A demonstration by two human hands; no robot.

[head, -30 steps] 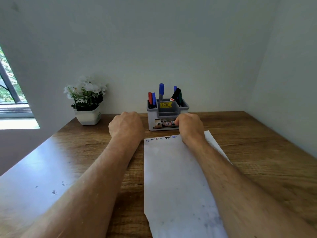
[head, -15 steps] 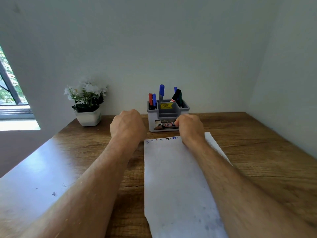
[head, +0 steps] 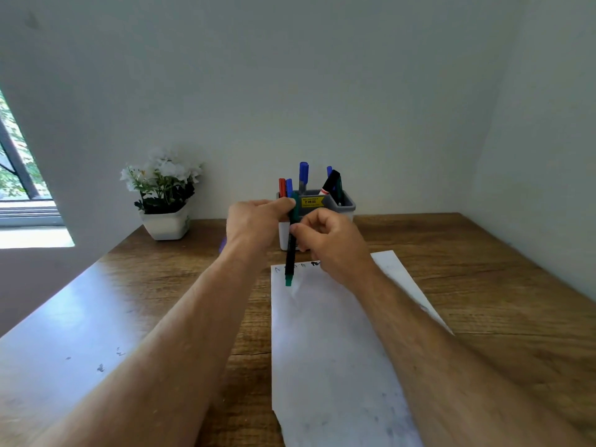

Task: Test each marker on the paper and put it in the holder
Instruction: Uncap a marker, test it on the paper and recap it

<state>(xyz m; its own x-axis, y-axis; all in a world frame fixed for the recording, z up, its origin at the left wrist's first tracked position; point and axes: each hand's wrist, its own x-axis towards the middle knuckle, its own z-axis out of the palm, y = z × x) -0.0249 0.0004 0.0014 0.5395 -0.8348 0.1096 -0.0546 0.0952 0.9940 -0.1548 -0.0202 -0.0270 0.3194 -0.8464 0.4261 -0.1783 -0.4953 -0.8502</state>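
A dark marker with a green end (head: pixel 290 253) hangs almost upright above the top edge of the white paper (head: pixel 332 343). My left hand (head: pixel 254 221) pinches its upper end, where a green cap shows. My right hand (head: pixel 329 243) grips the barrel just below. Several small scribbles run along the paper's top edge. Behind my hands stands the grey holder (head: pixel 346 204) with a yellow price label, holding red, blue and black markers.
A white pot of white flowers (head: pixel 164 201) stands at the back left of the wooden desk (head: pixel 483 285). Walls close in behind and on the right. A window lies to the far left.
Both fists rested on the desk near the holder before. Now both hands are raised and hold a green-ended marker upright between them over the paper's top edge.
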